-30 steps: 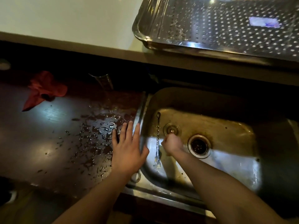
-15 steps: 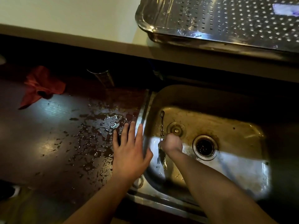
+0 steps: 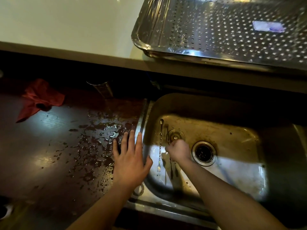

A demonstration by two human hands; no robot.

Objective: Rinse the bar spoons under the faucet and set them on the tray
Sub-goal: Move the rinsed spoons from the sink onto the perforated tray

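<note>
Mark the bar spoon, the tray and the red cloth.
bar spoon (image 3: 160,146): head view, midway along its twisted shaft.
tray (image 3: 189,52): head view, on the near rim, towards its left corner.
red cloth (image 3: 39,98): head view, middle of the crumpled fabric.

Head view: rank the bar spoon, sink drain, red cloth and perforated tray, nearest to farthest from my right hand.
1. Bar spoon, in the right hand's grip, on its left.
2. Sink drain, just right of that hand.
3. Red cloth, far left on the counter, and perforated tray, on the ledge behind: too close to call.
</note>
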